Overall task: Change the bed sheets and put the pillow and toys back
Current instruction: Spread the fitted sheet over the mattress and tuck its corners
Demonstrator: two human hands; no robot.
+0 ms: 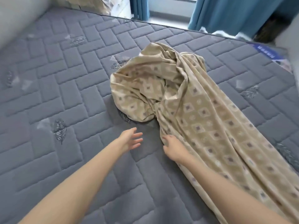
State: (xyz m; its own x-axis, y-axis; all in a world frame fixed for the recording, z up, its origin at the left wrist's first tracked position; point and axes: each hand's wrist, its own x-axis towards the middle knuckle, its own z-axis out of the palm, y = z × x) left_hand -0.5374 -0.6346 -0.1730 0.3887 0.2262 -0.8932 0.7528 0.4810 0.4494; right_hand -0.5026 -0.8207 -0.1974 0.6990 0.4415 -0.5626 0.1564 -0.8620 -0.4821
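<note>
Gripping the left edge of the beige sheet (pixel 202 120) with the curled fingers of the right hand (pixel 174 147). Holding the left hand (pixel 131 140) loose and spread just beside it, over the bare grey mattress (pixel 64 94), grasping nothing. Stretched long across the mattress from near right toward the middle, pointing away and leftward, ending in a bunched heap. Beyond the far edge, blue curtains (pixel 234 15).

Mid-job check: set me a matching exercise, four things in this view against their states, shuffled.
1. left hand
2. right hand
3. sheet
4. mattress

A. grey, quilted, mostly bare
B. fingers spread, clear of the fabric
C. beige, patterned, bunched up
D. touching the fabric's edge

Pairs: 1-B, 2-D, 3-C, 4-A
</note>
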